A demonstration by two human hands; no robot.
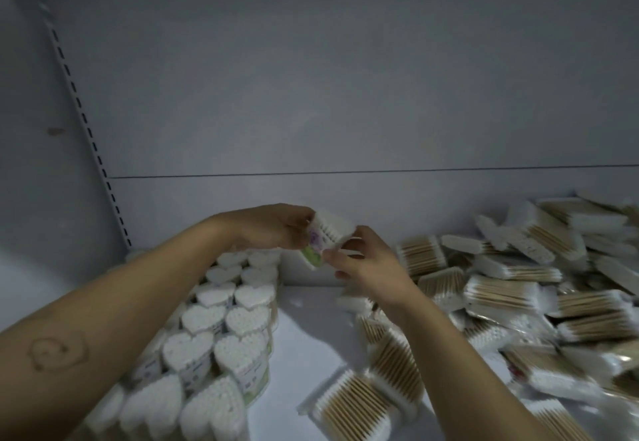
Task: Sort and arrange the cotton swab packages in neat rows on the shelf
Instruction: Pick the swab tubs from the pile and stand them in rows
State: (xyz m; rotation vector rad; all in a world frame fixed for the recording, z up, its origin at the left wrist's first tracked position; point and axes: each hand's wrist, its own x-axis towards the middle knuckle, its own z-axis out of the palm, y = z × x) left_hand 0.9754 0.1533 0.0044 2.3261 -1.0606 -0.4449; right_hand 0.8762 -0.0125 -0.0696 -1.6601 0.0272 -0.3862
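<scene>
package (328,233) of swabs was pinched at its ends between left hand (273,229) and right hand (366,264). it was judged light, crushable and slick-wrapped, best gripped by its stiffer sides.

The light is dim and bluish, brightest on the shelf (304,330) floor. Packs (511,299) at right smear with motion blur; edges bend.

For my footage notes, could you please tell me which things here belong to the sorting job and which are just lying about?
Job: held package, heart-shaped packs in rows, jumbled flat packs, shelf.
Just there: slotted upright, back panel.
</scene>
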